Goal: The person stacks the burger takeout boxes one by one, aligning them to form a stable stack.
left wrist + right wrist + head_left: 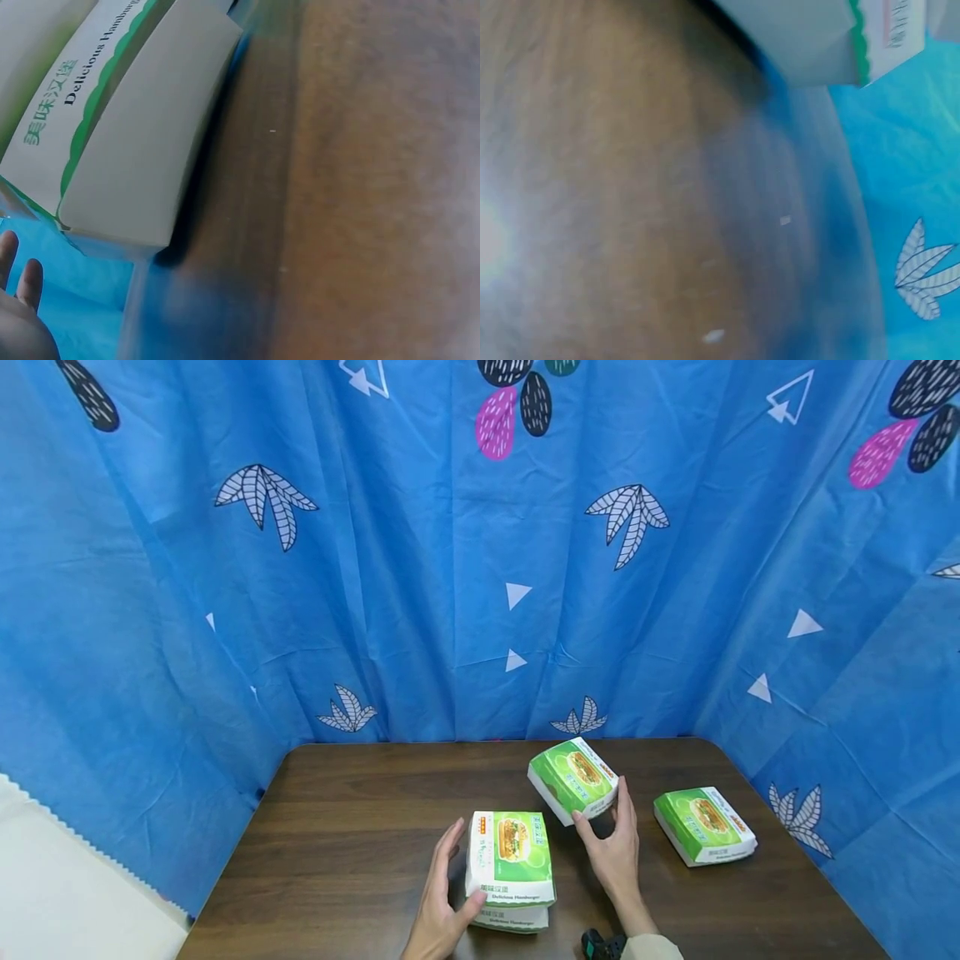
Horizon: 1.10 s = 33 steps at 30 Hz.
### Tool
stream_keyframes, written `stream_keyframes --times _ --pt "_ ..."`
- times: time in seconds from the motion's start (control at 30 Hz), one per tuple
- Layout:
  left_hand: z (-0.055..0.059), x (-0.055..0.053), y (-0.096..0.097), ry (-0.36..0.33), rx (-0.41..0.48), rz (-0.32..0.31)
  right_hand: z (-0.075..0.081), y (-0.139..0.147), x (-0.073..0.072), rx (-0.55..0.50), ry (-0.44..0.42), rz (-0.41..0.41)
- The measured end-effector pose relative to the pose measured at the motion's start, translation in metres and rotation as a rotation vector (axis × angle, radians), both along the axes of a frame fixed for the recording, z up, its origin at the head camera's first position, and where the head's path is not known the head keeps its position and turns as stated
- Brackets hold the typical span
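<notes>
Green-and-white folded card boxes printed with hamburgers appear closed, their contents hidden. One upper box (513,860) sits on a matching lower box (517,920) at the near middle of a brown wood-grained counter (337,827). At nine o'clock to this stack, the left hand (442,893) spreads its fingers; contact is unclear. At one o'clock, the right hand (617,852) pinches a tilted box (573,777) between thumb and fingers. Toward three o'clock lies a low, square-cornered box (705,827). Creased blue cloth (412,568) hangs at twelve.
</notes>
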<state>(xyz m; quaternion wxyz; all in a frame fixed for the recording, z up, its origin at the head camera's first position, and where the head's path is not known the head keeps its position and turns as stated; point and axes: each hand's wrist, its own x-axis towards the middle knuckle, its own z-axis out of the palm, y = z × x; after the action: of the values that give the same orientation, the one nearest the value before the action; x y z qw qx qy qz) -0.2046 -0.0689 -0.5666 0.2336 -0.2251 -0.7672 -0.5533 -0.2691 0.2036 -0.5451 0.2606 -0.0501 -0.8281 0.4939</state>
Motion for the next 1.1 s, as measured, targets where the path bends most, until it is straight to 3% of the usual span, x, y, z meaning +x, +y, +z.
stream_keyframes --times 0.5,0.93,1.1 --pt "0.016 -0.001 0.002 -0.191 -0.016 0.011 0.030 -0.006 0.016 -0.040 0.077 0.122" --pt "0.013 -0.004 0.003 -0.095 -0.040 0.017 0.045 -0.012 0.029 -0.094 0.133 0.230" --pt "0.016 -0.004 0.002 -0.127 -0.054 0.027 0.047 -0.013 0.032 -0.087 0.135 0.236"
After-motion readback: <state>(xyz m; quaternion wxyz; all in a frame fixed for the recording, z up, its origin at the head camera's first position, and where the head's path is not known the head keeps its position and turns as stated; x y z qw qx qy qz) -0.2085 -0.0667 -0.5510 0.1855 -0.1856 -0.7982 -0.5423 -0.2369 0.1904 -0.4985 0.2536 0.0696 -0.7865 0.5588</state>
